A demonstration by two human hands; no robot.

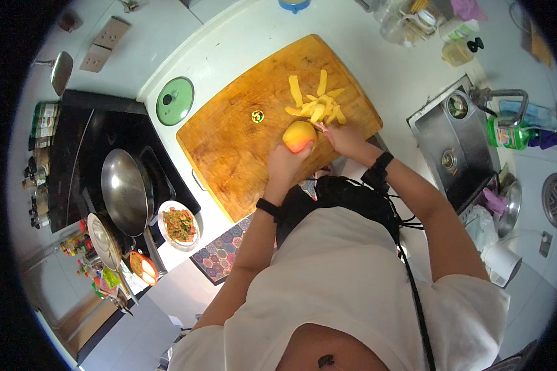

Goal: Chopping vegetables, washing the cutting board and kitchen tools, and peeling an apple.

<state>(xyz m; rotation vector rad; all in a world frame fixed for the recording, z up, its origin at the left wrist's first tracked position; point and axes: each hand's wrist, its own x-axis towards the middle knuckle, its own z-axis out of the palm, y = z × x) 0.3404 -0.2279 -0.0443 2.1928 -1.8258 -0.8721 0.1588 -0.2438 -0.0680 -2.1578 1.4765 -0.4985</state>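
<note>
A mango [299, 136], yellow above and reddish at its lower side, is held in my left hand [285, 161] over a wooden cutting board [232, 139]. My right hand [344, 139] grips a small tool with a pinkish part, probably a peeler, close to the mango's right side; most of it is hidden by the fingers. Just beyond both hands, a loose pile of yellow peel strips [319, 107] lies on the board. A small round sticker [257, 116] is on the board to the left of the pile.
Left of the board are a green pot lid [175, 101], a wok [126, 192] on the black cooktop [106, 130] and a plate of cooked food [179, 225]. To the right is a steel sink [469, 162] with a faucet [515, 94]; bottles and jars stand at the upper right.
</note>
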